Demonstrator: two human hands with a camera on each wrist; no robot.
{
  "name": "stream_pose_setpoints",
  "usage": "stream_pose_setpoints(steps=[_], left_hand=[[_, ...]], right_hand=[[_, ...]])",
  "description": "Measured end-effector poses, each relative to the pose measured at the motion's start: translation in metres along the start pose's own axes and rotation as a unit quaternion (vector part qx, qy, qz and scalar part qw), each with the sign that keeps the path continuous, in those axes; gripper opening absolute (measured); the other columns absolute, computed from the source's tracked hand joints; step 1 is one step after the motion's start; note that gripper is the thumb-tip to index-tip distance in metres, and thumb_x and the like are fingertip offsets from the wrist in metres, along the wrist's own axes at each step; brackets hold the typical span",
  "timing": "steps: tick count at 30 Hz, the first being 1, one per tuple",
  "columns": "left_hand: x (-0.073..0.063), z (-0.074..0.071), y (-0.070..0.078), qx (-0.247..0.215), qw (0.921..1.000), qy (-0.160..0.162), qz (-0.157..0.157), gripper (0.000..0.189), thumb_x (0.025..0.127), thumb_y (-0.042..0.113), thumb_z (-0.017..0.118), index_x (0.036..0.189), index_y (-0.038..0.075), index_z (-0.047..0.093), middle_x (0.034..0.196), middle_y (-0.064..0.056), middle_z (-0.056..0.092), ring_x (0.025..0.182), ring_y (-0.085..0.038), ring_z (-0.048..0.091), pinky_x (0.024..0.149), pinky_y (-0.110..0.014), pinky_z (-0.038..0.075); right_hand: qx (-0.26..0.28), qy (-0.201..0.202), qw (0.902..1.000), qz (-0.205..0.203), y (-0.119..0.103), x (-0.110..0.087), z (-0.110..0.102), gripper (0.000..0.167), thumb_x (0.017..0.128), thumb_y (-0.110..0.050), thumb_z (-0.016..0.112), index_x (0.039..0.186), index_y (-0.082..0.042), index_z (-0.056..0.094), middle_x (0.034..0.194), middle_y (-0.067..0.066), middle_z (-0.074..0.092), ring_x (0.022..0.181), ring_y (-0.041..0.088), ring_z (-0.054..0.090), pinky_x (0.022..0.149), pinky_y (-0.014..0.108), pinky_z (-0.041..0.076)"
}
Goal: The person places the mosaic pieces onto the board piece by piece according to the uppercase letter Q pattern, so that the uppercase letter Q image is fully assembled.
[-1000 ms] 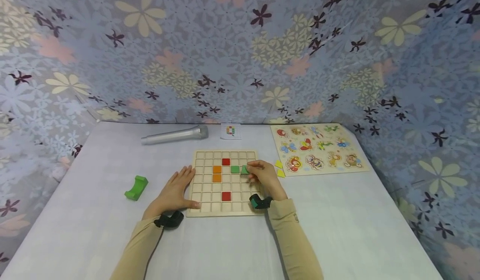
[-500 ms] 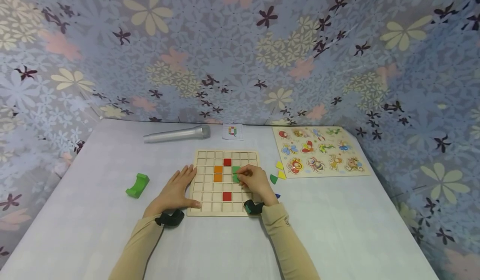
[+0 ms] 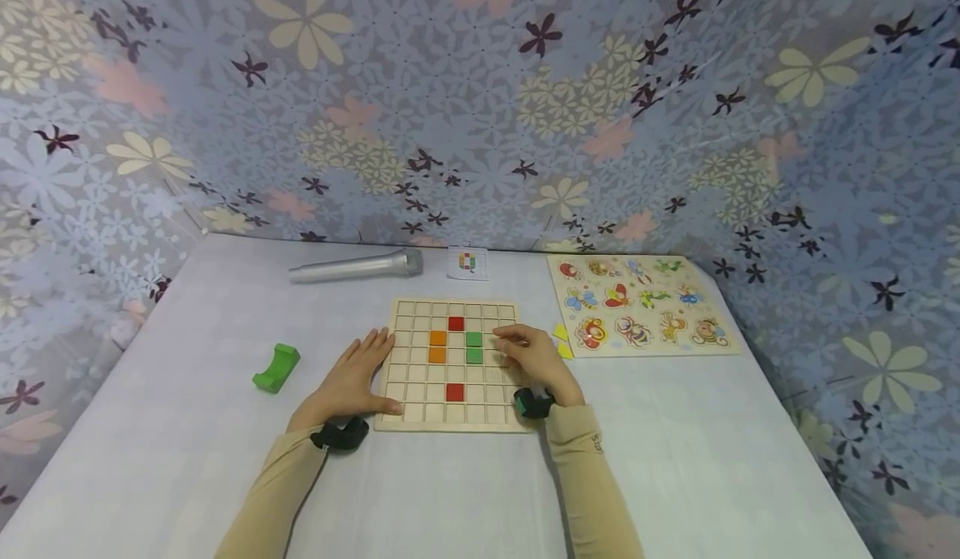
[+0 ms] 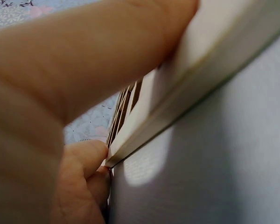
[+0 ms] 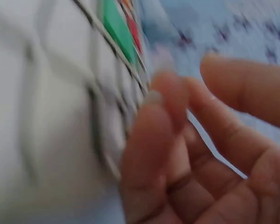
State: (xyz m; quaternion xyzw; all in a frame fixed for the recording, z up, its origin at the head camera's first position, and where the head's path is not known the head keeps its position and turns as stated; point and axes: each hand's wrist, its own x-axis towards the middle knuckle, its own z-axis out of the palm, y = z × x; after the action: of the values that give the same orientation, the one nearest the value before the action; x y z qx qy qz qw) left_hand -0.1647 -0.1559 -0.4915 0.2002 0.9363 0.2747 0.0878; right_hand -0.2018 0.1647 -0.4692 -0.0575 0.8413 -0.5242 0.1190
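on a white worktop (image 3: 450, 492), a person's left hand (image 3: 347, 382) lies spread at the left edge of a board (image 3: 433, 413), grip relaxed, while the right hand (image 3: 537, 359), fingers loosely bent and grip released, is over its right side. red, orange and green tiles (image 3: 474, 356) sit in the board's squares, with a microphone (image 3: 356, 267) and card (image 3: 467, 263) beyond.
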Motion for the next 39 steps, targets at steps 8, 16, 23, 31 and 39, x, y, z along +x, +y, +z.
stream_pose_setpoints(steps=[8,16,23,31,39], left_hand=[[0.001,0.001,-0.002,0.010,0.9999,0.000,0.002,0.117,0.067,0.050,0.083,0.151,-0.005,0.022,0.160,-0.023,0.018,0.149,-0.041,0.013,0.121,-0.057,0.012],[0.002,0.001,-0.003,0.010,0.9999,0.001,0.006,0.117,0.067,0.050,0.083,0.151,-0.005,0.022,0.160,-0.023,0.018,0.149,-0.041,0.013,0.121,-0.057,0.011],[0.000,0.001,-0.001,0.009,1.0000,0.000,0.003,0.116,0.067,0.049,0.083,0.151,-0.005,0.022,0.160,-0.023,0.018,0.149,-0.042,0.013,0.121,-0.057,0.011],[0.000,0.002,-0.002,0.003,1.0000,-0.002,0.005,0.117,0.067,0.049,0.083,0.151,-0.005,0.022,0.160,-0.023,0.017,0.149,-0.042,0.013,0.121,-0.057,0.011],[0.000,0.002,-0.002,0.009,0.9999,0.002,0.004,0.116,0.067,0.048,0.083,0.151,-0.005,0.023,0.160,-0.023,0.018,0.149,-0.041,0.014,0.121,-0.057,0.011]], right_hand=[[0.034,-0.013,0.9977,0.058,0.032,-0.018,-0.062,0.045,0.099,-0.017,0.055,0.140,0.001,0.047,0.129,0.027,0.058,0.080,0.008,0.063,0.070,0.022,0.057],[-0.002,-0.015,0.9980,0.061,0.046,-0.021,-0.065,0.052,0.086,-0.003,0.069,0.136,-0.006,0.054,0.127,0.020,0.061,0.082,0.007,0.061,0.064,0.021,0.055],[-0.071,0.022,0.9966,0.036,0.041,-0.016,-0.056,0.047,0.081,0.002,0.070,0.126,-0.006,0.062,0.116,0.016,0.066,0.092,0.018,0.060,0.069,0.021,0.050],[-0.160,0.020,0.9865,0.030,0.028,-0.012,-0.043,0.041,0.075,0.001,0.067,0.115,-0.006,0.068,0.108,0.013,0.065,0.093,0.023,0.055,0.080,0.036,0.048],[-0.176,0.045,0.9830,0.026,0.026,-0.009,-0.035,0.020,0.080,-0.004,0.069,0.100,-0.007,0.068,0.097,0.010,0.066,0.086,0.022,0.057,0.077,0.035,0.049]])
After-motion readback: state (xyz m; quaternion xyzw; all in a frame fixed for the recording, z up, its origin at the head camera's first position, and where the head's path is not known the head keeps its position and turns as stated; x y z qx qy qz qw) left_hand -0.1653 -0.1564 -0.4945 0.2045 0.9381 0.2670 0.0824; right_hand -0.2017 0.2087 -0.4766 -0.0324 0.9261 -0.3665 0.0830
